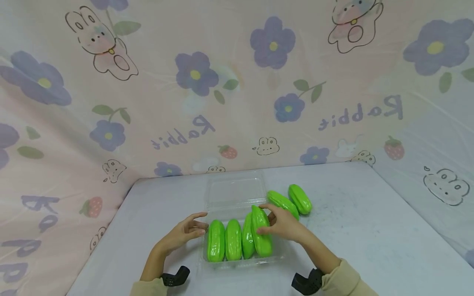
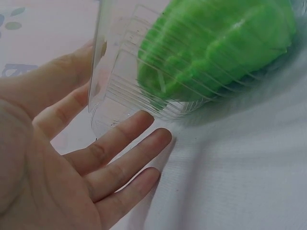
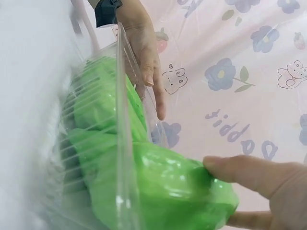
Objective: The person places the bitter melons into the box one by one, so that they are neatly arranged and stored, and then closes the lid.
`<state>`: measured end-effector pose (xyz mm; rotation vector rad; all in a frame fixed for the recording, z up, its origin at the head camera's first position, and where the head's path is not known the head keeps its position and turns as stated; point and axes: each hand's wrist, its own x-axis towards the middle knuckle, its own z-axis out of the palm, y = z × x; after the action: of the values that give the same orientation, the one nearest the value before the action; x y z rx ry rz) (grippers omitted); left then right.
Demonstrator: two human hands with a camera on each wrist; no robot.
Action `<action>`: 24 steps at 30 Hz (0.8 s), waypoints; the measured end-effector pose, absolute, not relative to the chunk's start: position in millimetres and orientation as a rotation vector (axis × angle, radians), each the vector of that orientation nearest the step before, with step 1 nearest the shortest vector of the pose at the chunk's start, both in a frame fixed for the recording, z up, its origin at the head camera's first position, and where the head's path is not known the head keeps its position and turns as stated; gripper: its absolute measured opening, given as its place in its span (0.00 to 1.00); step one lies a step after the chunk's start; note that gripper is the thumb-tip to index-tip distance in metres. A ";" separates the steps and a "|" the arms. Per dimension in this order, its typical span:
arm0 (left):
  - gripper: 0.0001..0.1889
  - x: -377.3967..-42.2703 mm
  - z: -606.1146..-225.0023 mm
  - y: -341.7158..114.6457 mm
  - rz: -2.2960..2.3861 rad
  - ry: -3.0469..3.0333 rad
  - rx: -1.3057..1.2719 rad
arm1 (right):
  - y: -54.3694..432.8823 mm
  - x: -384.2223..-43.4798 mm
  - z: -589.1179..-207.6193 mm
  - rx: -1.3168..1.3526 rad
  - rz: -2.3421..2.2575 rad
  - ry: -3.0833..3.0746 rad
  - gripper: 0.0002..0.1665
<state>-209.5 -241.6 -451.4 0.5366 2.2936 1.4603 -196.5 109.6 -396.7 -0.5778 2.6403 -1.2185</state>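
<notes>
In the head view, my right hand (image 1: 283, 224) grips a glossy green bitter melon (image 1: 261, 236) at the right end of a clear plastic clamshell box (image 1: 242, 263). This melon leans against its neighbour (image 1: 248, 236), overlapping it. Further left in the box, two more bitter melons stand side by side, a middle one (image 1: 233, 239) and a leftmost one (image 1: 216, 240). My left hand (image 1: 184, 232) is at the box's left side with loosely bent fingers. In the left wrist view, its fingers (image 2: 129, 167) spread beside the clear wall, holding no melon. The right thumb (image 3: 240, 172) presses the melon (image 3: 177, 187).
The box's transparent lid (image 1: 237, 190) lies opened back behind it. Two loose bitter melons, a nearer one (image 1: 282, 203) and a farther one (image 1: 300, 199), lie on the white table (image 1: 355, 230) at the back right. A printed curtain (image 1: 237, 102) rises behind the table.
</notes>
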 end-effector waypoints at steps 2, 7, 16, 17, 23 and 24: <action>0.33 -209.7 -451.8 -241.7 1.461 2.291 0.544 | 109.7 -196.2 -394.5 -0.567 -1.207 2.632 0.44; 0.33 -209.8 -452.2 -241.8 1.457 2.295 0.547 | 108.5 -193.6 -390.8 -0.523 -1.193 2.631 0.41; 0.34 -209.0 -451.4 -240.7 1.448 2.304 0.544 | 107.5 -192.4 -390.6 -0.458 -1.161 2.706 0.38; 0.34 -209.0 -451.4 -240.7 1.449 2.304 0.543 | 107.4 -192.7 -391.1 -0.448 -1.161 2.713 0.38; 0.33 -209.1 -451.9 -240.9 1.451 2.307 0.545 | 106.6 -194.8 -394.5 -0.384 -1.176 2.742 0.40; 0.33 -209.1 -452.0 -241.0 1.451 2.307 0.544 | 106.7 -195.2 -395.1 -0.384 -1.173 2.750 0.41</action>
<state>-209.1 -241.0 -452.0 0.5444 2.3072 1.4508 -195.2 106.7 -395.1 -0.3841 2.7500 -1.1727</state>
